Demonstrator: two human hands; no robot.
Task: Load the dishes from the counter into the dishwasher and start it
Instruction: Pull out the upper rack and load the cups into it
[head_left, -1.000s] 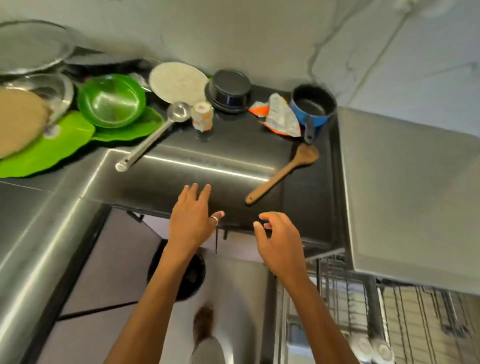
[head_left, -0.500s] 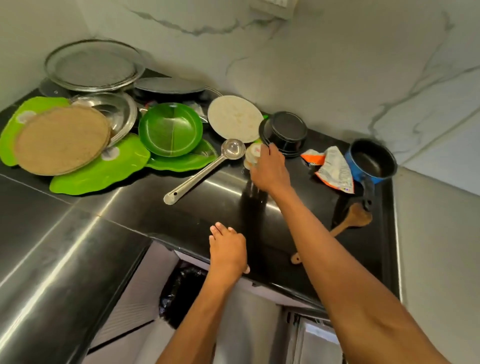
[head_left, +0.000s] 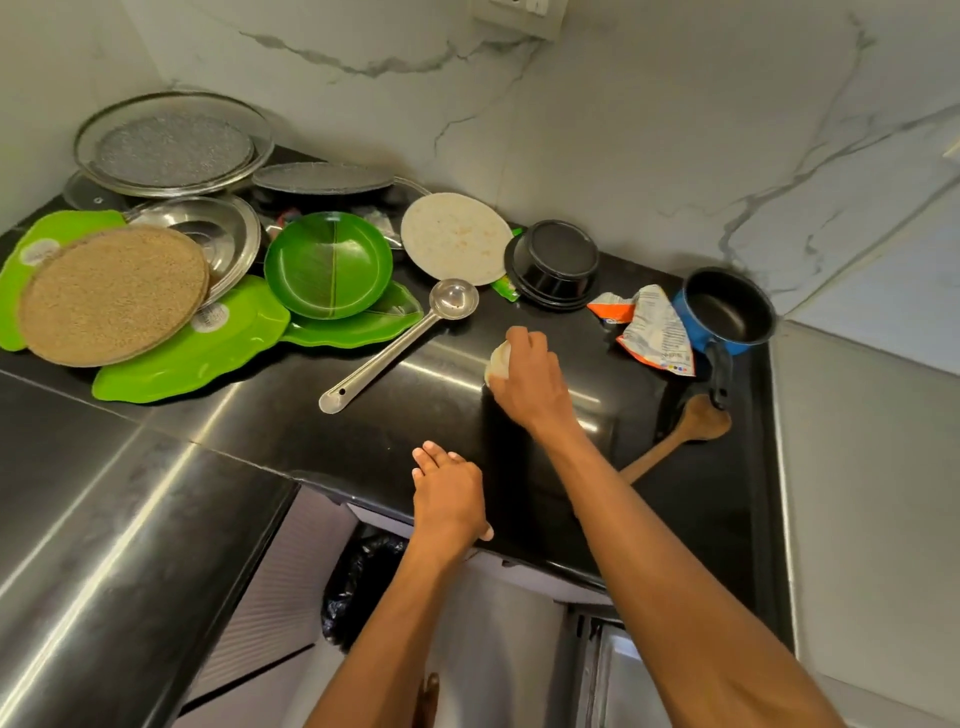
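My right hand (head_left: 530, 379) is closed around a small pale cup (head_left: 497, 360) just above the black counter (head_left: 291, 431), near its middle. My left hand (head_left: 449, 496) rests flat on the counter's front edge, holding nothing. Behind lie a steel ladle (head_left: 395, 345), a round green bowl (head_left: 328, 264) on green leaf-shaped plates (head_left: 192, 353), a white plate (head_left: 456, 238), an upturned black bowl (head_left: 555, 264), a blue saucepan (head_left: 727, 312) and a wooden spoon (head_left: 675, 439). At the bottom right, only a corner of the dishwasher (head_left: 618, 670) shows.
Steel plates (head_left: 174, 143) and a woven mat (head_left: 111, 293) are piled in the back left corner. A crumpled wrapper (head_left: 649, 327) lies beside the saucepan. A black bin bag (head_left: 358, 587) sits below the counter. The marble wall runs behind.
My right hand reached to the small cup by the ladle, closed on it and drew it toward me. My left hand settled on the counter edge. The view tilted up from the dishwasher.
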